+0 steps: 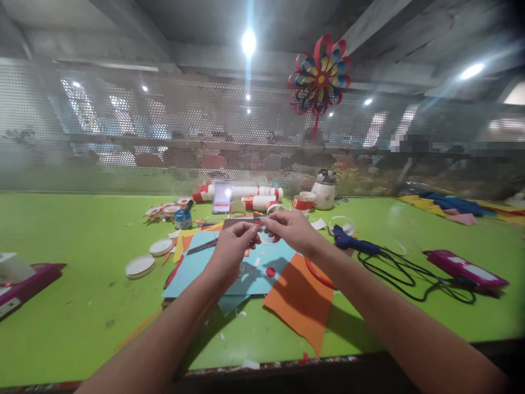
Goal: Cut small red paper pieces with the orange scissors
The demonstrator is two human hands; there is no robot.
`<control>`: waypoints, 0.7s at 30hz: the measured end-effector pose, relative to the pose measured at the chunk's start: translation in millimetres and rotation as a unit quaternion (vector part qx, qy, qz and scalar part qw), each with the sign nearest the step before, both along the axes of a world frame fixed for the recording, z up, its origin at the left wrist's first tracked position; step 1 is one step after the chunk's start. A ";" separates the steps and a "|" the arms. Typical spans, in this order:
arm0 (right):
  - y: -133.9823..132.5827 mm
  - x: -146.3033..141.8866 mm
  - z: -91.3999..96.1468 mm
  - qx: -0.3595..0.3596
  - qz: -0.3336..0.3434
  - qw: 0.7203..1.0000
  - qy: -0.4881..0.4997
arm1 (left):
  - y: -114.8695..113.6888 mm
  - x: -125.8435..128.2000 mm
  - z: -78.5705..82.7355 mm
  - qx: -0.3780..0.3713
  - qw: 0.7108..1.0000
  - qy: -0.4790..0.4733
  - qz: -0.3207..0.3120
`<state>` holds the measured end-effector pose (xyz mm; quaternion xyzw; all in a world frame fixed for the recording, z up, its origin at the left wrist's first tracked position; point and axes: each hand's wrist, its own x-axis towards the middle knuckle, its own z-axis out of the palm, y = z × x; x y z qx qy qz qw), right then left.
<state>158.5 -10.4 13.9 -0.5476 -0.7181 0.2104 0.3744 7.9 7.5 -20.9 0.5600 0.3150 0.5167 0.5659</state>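
Note:
My left hand (238,243) and my right hand (289,227) meet above a light blue sheet of paper (191,279). Their fingertips pinch a small red piece (258,222) between them; its exact shape is too small to make out. Beneath them, a red cut-out (270,271) and white scraps (257,262) lie on the blue sheet. A dark, long blade-like tool (200,246) rests left of my left hand. An orange sheet (305,306) overlaps the blue one near my right forearm, which partly hides a red curved loop (318,273).
A blue glue gun (355,241) with a black cord lies right, near a purple power strip (467,271). Behind my hands stand white-and-red tubes (246,191), a phone (221,198) and a bottle (324,191). White discs (140,266) and a blue jar (182,219) are left.

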 end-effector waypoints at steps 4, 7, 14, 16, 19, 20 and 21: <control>6.8 -8.8 -13.6 0.011 0.022 0.995 0.100 | -0.3 0.3 -0.7 0.013 1.000 0.018 0.000; 6.3 -6.0 -20.5 0.022 0.039 0.989 0.141 | -1.4 1.3 -0.9 0.010 1.000 0.028 -0.006; 4.6 2.7 -27.0 0.029 0.055 0.981 0.183 | -8.0 1.9 4.4 -0.041 0.995 0.001 -0.088; 3.9 5.3 -26.8 0.019 0.065 0.979 0.193 | -7.6 0.4 6.2 -0.072 0.991 -0.012 -0.108; 2.3 9.0 -24.4 0.003 0.083 0.973 0.215 | -3.5 -2.9 6.9 -0.127 0.983 -0.023 -0.128; 1.7 10.1 -23.4 -0.002 0.089 0.971 0.222 | -1.7 -4.0 6.7 -0.145 0.979 -0.022 -0.139; 1.1 11.2 -22.3 -0.008 0.096 0.969 0.228 | -0.2 -5.0 6.5 -0.161 0.975 -0.020 -0.152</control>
